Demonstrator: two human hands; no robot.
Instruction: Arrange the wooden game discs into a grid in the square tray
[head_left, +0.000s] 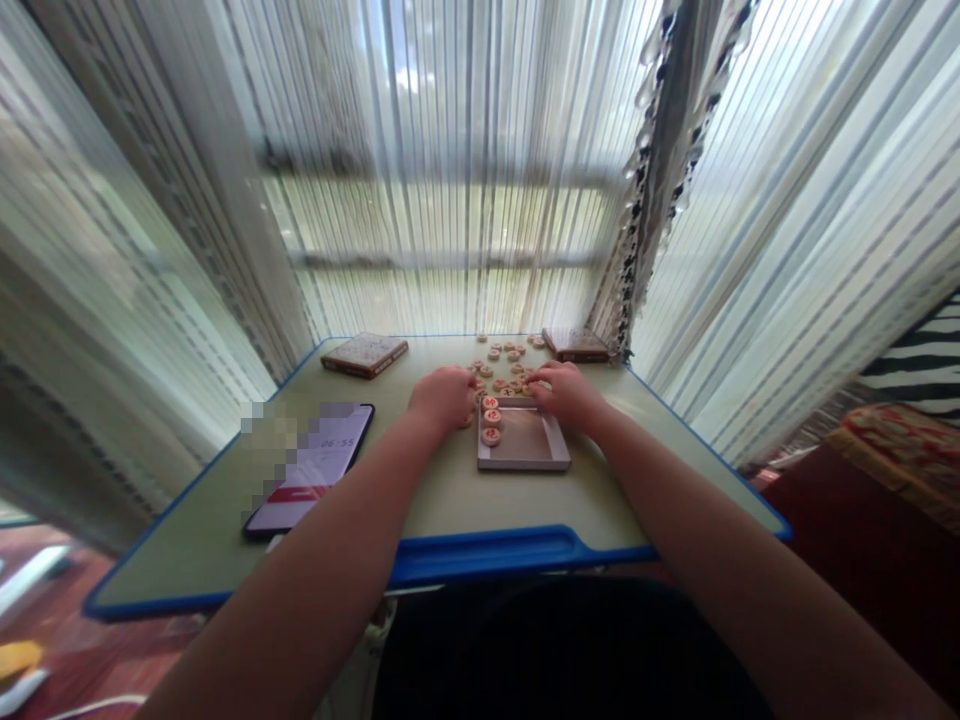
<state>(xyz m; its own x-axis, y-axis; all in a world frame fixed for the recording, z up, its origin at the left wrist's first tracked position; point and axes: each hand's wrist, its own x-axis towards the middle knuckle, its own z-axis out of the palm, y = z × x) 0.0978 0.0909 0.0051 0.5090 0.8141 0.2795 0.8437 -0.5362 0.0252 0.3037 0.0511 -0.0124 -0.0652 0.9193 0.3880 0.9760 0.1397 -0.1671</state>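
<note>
A shallow square box (525, 465) lies open in front of me. Three round xiangqi pieces (491, 418) with red characters form a column along its left side. Just left of the box, my left hand (444, 396) has its fingers curled beside the loose pieces; what they hold, if anything, is hidden. My right hand (566, 388) is over the box's far right corner, its fingers stretched and apart at more loose xiangqi pieces (514, 355). These pieces lie scattered beyond the box, some partly covered by my fingers.
A phone (322, 470) lies on the left of the pale, blue-edged table (450, 510). Two flat brown boxes rest near the far edge, one at the left (365, 354) and one at the right (576, 345). Sheer curtains (450, 220) hang behind the table.
</note>
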